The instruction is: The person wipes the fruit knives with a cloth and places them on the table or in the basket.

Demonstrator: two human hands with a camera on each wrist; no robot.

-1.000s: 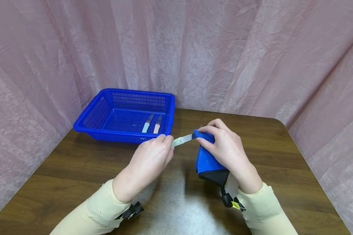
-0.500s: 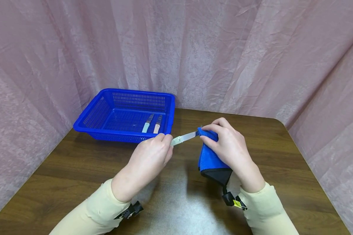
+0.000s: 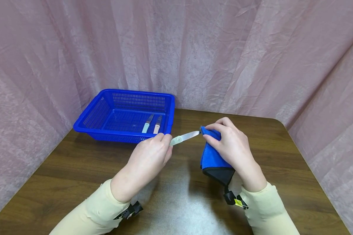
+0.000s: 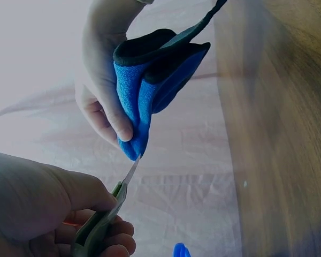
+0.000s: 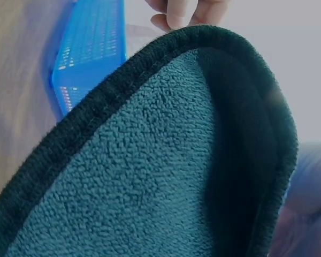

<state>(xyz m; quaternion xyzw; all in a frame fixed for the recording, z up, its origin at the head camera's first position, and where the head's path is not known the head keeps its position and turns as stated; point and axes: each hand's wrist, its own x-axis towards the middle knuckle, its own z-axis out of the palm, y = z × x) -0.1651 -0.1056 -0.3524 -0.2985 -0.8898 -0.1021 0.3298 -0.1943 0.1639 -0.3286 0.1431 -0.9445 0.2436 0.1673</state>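
Observation:
My left hand (image 3: pixel 150 153) grips the pale green handle of a small folding knife (image 3: pixel 176 140), its blade unfolded and pointing right. In my right hand (image 3: pixel 233 143) a folded blue cloth (image 3: pixel 213 156) with black edging is pinched between thumb and fingers, its lower part hanging down. The blade tip is right at the cloth's pinched corner. From the left wrist view, the knife (image 4: pixel 104 219) lies along the curled left fingers and the cloth (image 4: pixel 136 101) is bunched around the blade's tip. Close up, the cloth (image 5: pixel 134 160) fills most of the right wrist view and hides the knife.
A blue plastic basket (image 3: pixel 129 137) stands at the back left of the wooden table (image 3: pixel 85 182). Inside it lie two knives, one with a light blue handle (image 3: pixel 145 127) and one with a pink handle (image 3: pixel 156 129). Pink curtains (image 3: pixel 176 49) hang behind the table.
My right hand and the cloth have slid a little to the right along the blade toward its tip, so more of the blade shows. The left hand has shifted very slightly left with the knife.

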